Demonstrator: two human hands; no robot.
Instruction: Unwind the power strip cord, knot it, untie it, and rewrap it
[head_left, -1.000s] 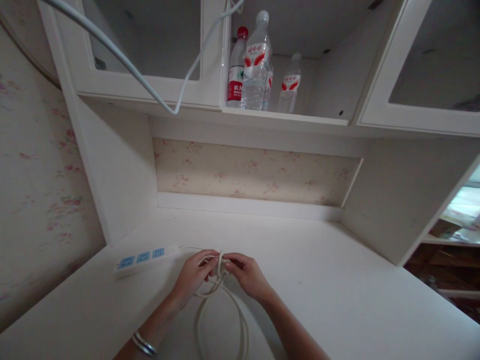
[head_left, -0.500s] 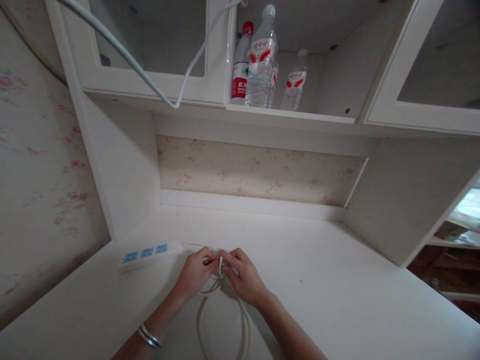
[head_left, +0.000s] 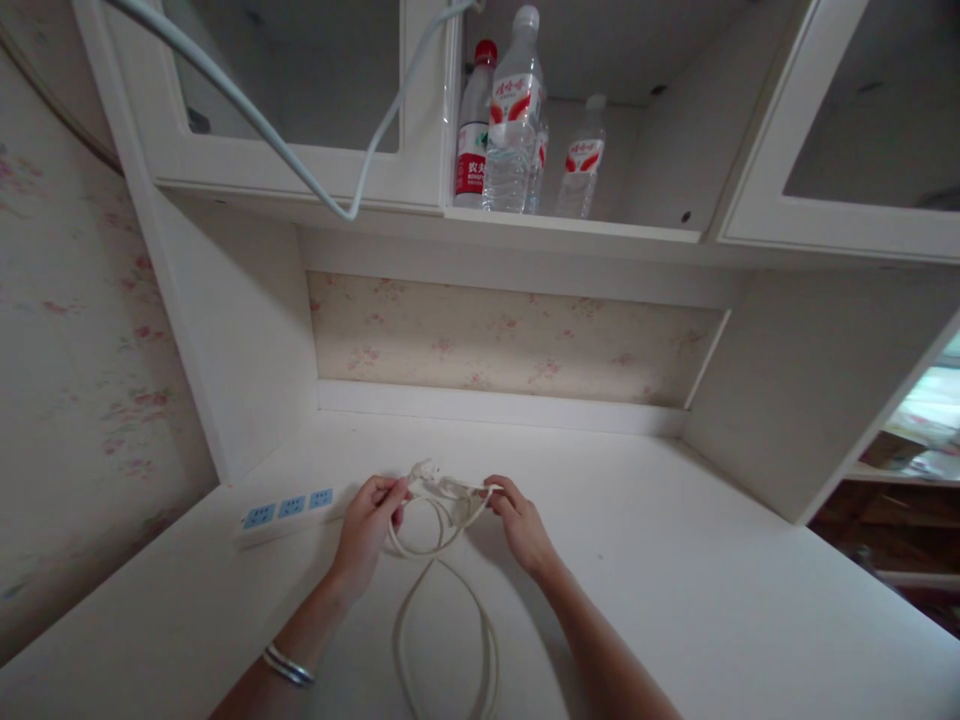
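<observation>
A looped white power cord (head_left: 411, 552) stretches between my two hands above the white desktop. My left hand (head_left: 373, 512) is closed in a pinch on the cord, close behind its plug (head_left: 424, 470), whose prongs point away from me. The fingertips of my right hand (head_left: 519, 518) pinch another loop of the same cord. More of the cord hangs or lies in long curves below, toward me. Beside my left hand, a white power strip (head_left: 289, 518) with blue socket faces lies on the desk.
Plastic water bottles (head_left: 514, 130) stand on the open shelf overhead. A pale cable (head_left: 255, 115) droops in front of the upper left cabinet door (head_left: 285, 165). White side panels (head_left: 240, 330) bound the desk (head_left: 675, 580), and floral wallpaper (head_left: 450, 340) covers the back.
My hands have moved apart, the right one to the right and the left one slightly left. Cord loops have spread between them, and the plug now shows.
</observation>
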